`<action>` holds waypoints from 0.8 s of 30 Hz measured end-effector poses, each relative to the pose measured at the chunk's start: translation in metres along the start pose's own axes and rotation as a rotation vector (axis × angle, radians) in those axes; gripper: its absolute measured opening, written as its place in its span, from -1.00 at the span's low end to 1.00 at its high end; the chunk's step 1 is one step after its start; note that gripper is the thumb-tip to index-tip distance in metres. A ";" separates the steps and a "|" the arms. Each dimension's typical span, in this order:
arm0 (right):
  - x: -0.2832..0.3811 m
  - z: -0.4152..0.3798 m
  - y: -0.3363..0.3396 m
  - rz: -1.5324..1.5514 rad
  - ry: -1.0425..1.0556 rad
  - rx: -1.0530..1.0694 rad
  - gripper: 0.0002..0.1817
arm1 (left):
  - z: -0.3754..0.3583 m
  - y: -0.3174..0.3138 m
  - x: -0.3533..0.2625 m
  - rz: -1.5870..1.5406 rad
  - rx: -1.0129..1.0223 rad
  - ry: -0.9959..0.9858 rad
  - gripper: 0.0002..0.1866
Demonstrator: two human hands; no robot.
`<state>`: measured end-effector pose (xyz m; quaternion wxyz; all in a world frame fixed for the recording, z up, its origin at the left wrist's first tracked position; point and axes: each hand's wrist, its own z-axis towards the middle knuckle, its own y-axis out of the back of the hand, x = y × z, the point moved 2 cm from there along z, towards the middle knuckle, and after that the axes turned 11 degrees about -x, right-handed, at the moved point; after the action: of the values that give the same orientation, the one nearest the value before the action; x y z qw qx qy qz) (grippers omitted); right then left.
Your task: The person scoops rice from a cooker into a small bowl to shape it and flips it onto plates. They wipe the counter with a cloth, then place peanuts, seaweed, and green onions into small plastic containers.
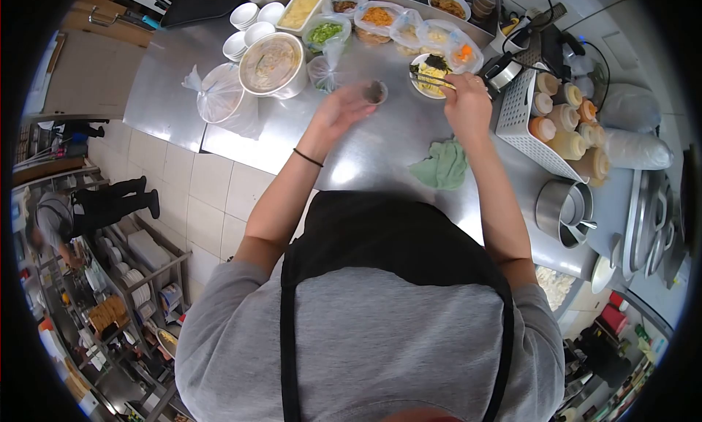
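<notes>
My left hand (342, 109) is closed around a small round cup (375, 93) with something dark in it; motion smears it a little. My right hand (469, 100) grips slim metal tongs (433, 79), their tips over a white bowl (431, 94). Yellow strips (433, 70) and dark shreds (436, 61) fill that bowl, which stands on the steel counter (373, 141). Between my forearms, nearer my body, lies a crumpled green cloth (443, 165).
Bagged toppings, such as chopped greens (325, 32) and orange shreds (377, 16), line the back. A large white tub (272, 64) stands left. On the right are a white basket (530, 126) of sauce bottles and a steel pot (559, 211). Another person (55, 217) works at far left.
</notes>
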<state>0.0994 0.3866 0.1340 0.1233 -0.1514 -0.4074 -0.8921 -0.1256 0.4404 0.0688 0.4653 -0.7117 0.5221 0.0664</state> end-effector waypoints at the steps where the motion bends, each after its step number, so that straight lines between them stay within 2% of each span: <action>1: 0.002 -0.002 -0.004 -0.042 0.089 -0.025 -0.84 | -0.003 0.004 -0.003 0.022 -0.043 -0.016 -0.61; 4: 0.010 -0.012 -0.025 -0.033 0.186 0.039 -0.85 | -0.009 0.015 -0.003 0.039 -0.053 -0.033 -0.61; 11: 0.017 -0.029 -0.061 0.010 0.190 0.115 -0.85 | -0.010 0.027 0.008 0.034 -0.050 -0.007 -0.60; 14: 0.011 -0.021 -0.050 -0.001 0.236 0.069 -0.83 | -0.007 0.034 0.010 0.035 -0.034 0.006 -0.59; 16: 0.005 -0.008 -0.025 -0.024 0.262 -0.090 -0.82 | -0.005 0.039 0.012 0.012 -0.015 0.007 -0.59; 17: 0.002 -0.003 -0.017 -0.025 0.260 -0.090 -0.82 | -0.006 0.039 0.011 0.012 -0.014 0.009 -0.59; 19: -0.010 0.002 0.002 -0.045 0.144 -0.282 -0.80 | -0.007 0.037 0.011 -0.005 -0.019 -0.003 -0.59; 20: -0.019 -0.003 0.002 -0.051 0.143 -0.281 -0.80 | -0.005 0.038 0.013 -0.005 -0.016 0.002 -0.59; 22: -0.032 -0.011 -0.004 -0.126 0.139 -0.142 -0.74 | 0.000 0.037 0.015 -0.044 -0.013 0.029 -0.58; 24: -0.032 -0.013 -0.005 -0.082 0.085 -0.183 -0.75 | 0.001 0.032 0.016 -0.038 -0.005 0.025 -0.58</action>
<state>0.1245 0.3829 0.1103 0.0895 -0.1073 -0.3243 -0.9356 -0.1440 0.4293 0.0403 0.4582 -0.7233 0.5142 0.0501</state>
